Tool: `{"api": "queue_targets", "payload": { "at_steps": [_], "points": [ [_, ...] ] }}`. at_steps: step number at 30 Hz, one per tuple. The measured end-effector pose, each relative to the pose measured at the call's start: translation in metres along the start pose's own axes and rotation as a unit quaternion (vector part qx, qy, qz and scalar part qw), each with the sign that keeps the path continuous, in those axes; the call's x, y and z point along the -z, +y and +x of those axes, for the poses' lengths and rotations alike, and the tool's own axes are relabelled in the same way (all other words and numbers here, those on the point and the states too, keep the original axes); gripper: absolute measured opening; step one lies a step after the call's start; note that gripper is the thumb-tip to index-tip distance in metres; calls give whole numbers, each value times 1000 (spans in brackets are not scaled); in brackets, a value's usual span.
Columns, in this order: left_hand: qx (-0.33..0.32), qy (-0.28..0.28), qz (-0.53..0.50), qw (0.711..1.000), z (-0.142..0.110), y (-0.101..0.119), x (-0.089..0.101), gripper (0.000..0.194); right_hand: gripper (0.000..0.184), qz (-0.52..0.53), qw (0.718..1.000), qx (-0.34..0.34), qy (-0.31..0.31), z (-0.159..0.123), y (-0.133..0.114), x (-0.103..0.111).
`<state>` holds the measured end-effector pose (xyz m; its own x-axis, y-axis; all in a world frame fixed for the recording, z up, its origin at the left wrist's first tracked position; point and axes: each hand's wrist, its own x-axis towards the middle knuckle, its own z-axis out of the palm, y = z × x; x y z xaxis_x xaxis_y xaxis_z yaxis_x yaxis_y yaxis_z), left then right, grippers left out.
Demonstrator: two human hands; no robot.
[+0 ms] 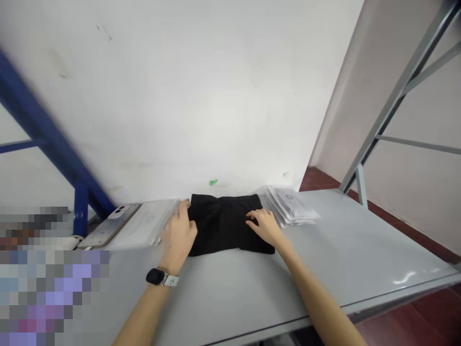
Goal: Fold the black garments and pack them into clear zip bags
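A black piece of folded cloth (pixel 223 223) lies flat on the grey table, its kind of garment not clear. At its left edge is my left hand (pixel 178 238), a ring and a wristwatch on that arm; the thumb and forefinger are apart and touch the edge of the cloth. My right hand (pixel 264 223) rests over the right part of the cloth, fingers loosely bent and spread, gripping nothing visible. Close to the left hand lies a stack of clear plastic packing bags (pixel 144 223). Beside the right hand sits a pile of white packets in plastic (pixel 291 206).
A phone (pixel 108 226) lies left of the bags, near a blue metal post (pixel 54 125). The grey table (pixel 353 240) meets a white wall (pixel 201 96) at the back. A grey metal frame (pixel 389 105) rises at the right. The lower left is pixelated.
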<state>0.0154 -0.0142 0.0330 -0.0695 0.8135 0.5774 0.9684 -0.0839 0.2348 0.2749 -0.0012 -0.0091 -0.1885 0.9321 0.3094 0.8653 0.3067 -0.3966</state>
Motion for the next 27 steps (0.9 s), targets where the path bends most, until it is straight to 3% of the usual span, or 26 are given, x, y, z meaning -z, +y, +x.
{"api": "queue_targets", "payload": {
  "at_steps": [3,7,10,13,17,22,24,27],
  "points": [
    [-11,39,-42,998,3,-5,-1,64,28,-17,1000,6,16,0,0,-7],
    [-13,29,-104,994,9,-16,-13,57,39,-5,999,9,34,8,9,-18],
    [-30,-35,-108,993,25,-28,-25,47,40,3,1000,-15,11,19,18,-25],
    [-56,-153,-87,983,50,-39,-37,42,36,-3,1000,-18,-4,31,23,-27],
    [-80,-253,-57,963,79,-48,-41,28,22,-2,1000,-7,3,44,21,-23],
    [-116,-267,-41,956,86,-60,-14,12,16,44,999,17,14,43,18,7],
    [-165,-257,-42,951,80,-69,6,15,11,107,994,16,8,36,20,29],
    [-237,-260,-25,936,67,-83,34,20,8,247,967,3,-53,22,26,65]
  ]
}}
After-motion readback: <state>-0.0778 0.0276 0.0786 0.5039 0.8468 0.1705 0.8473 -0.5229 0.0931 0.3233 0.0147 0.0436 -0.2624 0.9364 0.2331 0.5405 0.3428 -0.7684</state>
